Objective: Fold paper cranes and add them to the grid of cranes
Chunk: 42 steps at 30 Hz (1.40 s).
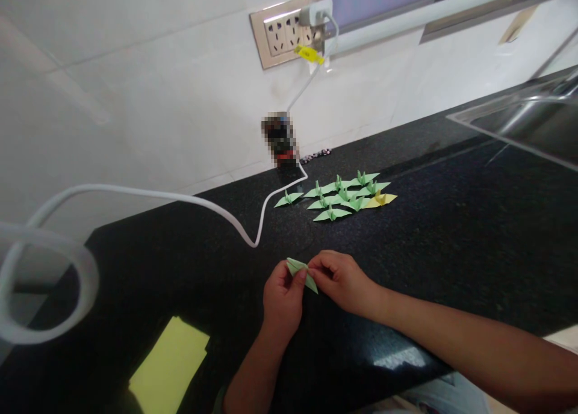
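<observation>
Cranes (344, 195), approx. 10 (9 green, 1 yellow), sit finished on counter (442, 239); 1 green paper piece (297, 264), seemingly part-folded, is pinched btwn thumbs & fingers of L hand (283, 299) & R hand (347, 284) above it. Yellow sheets (171, 366), near left, look unfolded.

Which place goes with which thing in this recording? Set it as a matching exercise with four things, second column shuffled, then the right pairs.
Things
1. yellow folded bird
2. yellow paper sheets
3. white plug
4. light green folded paper

Places
A. in the wall socket panel
B. between the fingers of the left hand and right hand
C. at the right end of the group of green folded birds
D. on the dark counter, left of both hands

Pairs: 1-C; 2-D; 3-A; 4-B
</observation>
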### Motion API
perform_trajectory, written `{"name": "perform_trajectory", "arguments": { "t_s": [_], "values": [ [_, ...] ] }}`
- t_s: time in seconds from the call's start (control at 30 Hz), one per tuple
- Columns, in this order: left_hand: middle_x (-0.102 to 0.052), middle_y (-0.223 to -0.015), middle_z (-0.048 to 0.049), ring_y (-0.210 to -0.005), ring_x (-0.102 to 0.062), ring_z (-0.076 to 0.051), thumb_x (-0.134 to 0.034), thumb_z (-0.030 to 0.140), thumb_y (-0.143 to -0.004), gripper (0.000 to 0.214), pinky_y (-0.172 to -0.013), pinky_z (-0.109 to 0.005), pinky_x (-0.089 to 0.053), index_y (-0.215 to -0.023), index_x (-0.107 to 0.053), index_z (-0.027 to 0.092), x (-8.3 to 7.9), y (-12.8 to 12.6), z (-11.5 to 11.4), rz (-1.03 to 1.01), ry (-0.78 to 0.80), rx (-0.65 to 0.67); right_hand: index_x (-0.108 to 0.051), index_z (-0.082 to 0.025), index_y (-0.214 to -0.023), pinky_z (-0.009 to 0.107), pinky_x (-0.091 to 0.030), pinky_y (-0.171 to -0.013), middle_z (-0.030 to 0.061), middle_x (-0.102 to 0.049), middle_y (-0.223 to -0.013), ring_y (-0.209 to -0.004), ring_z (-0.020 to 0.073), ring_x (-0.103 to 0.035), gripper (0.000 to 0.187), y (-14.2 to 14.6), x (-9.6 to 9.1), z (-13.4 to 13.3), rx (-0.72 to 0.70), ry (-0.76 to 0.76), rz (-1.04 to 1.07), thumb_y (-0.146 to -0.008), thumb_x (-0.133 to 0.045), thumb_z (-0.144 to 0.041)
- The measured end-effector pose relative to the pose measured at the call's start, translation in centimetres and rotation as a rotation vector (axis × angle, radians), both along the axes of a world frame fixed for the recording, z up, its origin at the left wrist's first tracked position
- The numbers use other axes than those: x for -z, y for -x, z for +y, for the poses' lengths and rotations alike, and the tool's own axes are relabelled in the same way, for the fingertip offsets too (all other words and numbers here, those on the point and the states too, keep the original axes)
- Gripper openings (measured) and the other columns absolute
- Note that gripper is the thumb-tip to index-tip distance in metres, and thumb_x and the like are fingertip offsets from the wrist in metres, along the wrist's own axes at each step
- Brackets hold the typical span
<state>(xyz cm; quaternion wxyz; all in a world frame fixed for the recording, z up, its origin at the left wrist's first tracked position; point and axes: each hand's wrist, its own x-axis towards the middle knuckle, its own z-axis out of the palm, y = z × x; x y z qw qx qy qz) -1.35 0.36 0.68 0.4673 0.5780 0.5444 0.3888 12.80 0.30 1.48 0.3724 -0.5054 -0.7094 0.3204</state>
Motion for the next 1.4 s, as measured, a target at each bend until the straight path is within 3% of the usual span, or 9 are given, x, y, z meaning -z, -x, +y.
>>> {"name": "perform_trajectory", "arguments": {
  "t_s": [0.17,0.37,0.6,0.87,1.0,1.13,1.4],
  "values": [
    [-0.059,-0.075,-0.0005,-0.072,-0.055,-0.015,-0.055,0.033,-0.070,0.022,-0.065,-0.025,-0.042,-0.085,-0.055,0.016,-0.7,0.2,0.0,0.015,0.089,-0.013,-0.057,-0.015,-0.074,0.019,-0.037,-0.058,0.0006,-0.056,-0.068,-0.063,0.0097,-0.050,0.011,0.1,-0.7,0.0,-0.040,-0.029,-0.094,-0.075,-0.046,-0.014],
    [-0.065,-0.077,-0.0030,-0.075,-0.058,-0.022,-0.058,0.045,-0.062,0.034,-0.067,-0.031,-0.043,-0.083,-0.063,0.018,-1.1,0.4,0.3,0.334,0.119,-0.188,-0.059,-0.014,-0.080,0.019,-0.040,-0.067,0.0027,-0.062,-0.077,-0.074,0.0111,-0.055,0.017,-0.3,-0.8,0.6,-0.116,-0.039,-0.178,-0.079,-0.043,-0.019],
    [-0.065,-0.068,-0.0029,-0.065,-0.059,-0.021,-0.057,0.045,-0.062,0.034,-0.059,-0.030,-0.044,-0.080,-0.062,0.016,-0.9,0.7,0.6,0.408,0.080,-0.140,-0.060,-0.015,-0.081,0.018,-0.040,-0.068,0.0022,-0.062,-0.078,-0.075,0.0108,-0.055,0.017,-0.2,-0.3,0.6,-0.121,-0.024,-0.109,-0.078,-0.045,-0.020],
    [-0.062,-0.064,-0.0010,-0.060,-0.055,-0.014,-0.061,0.035,-0.062,0.024,-0.056,-0.023,-0.043,-0.074,-0.060,0.013,-1.1,-0.1,0.1,0.079,0.088,-0.118,-0.058,-0.014,-0.073,0.019,-0.038,-0.058,0.0000,-0.056,-0.067,-0.062,0.0091,-0.050,0.010,-0.2,-0.1,0.1,-0.071,0.005,-0.001,-0.074,-0.049,-0.014],
    [-0.062,-0.082,-0.0046,-0.068,-0.058,-0.014,-0.058,0.034,-0.067,0.035,-0.060,-0.026,-0.047,-0.096,-0.052,0.014,-0.6,-0.3,0.2,-0.258,0.139,-0.141,-0.056,-0.014,-0.072,0.018,-0.037,-0.050,-0.0012,-0.053,-0.062,-0.056,0.0079,-0.047,0.012,-0.3,0.7,0.5,0.031,0.199,0.204,-0.076,-0.046,-0.020],
    [-0.060,-0.069,-0.0037,-0.058,-0.054,-0.010,-0.053,0.035,-0.072,0.028,-0.057,-0.024,-0.045,-0.086,-0.056,0.011,-0.3,-0.3,0.3,-0.264,0.152,-0.151,-0.051,-0.014,-0.071,0.017,-0.033,-0.042,-0.0036,-0.047,-0.056,-0.045,0.0054,-0.040,0.011,-0.4,1.1,1.0,0.072,0.363,0.385,-0.075,-0.048,-0.024],
    [-0.060,-0.064,-0.0016,-0.055,-0.052,-0.009,-0.060,0.029,-0.066,0.021,-0.055,-0.022,-0.042,-0.078,-0.059,0.011,-0.6,-0.4,0.2,-0.288,0.236,-0.132,-0.052,-0.015,-0.069,0.017,-0.033,-0.042,-0.0041,-0.046,-0.055,-0.046,0.0058,-0.040,0.016,-0.3,1.0,0.8,0.052,0.335,0.339,-0.076,-0.047,-0.028]
  ]
}}
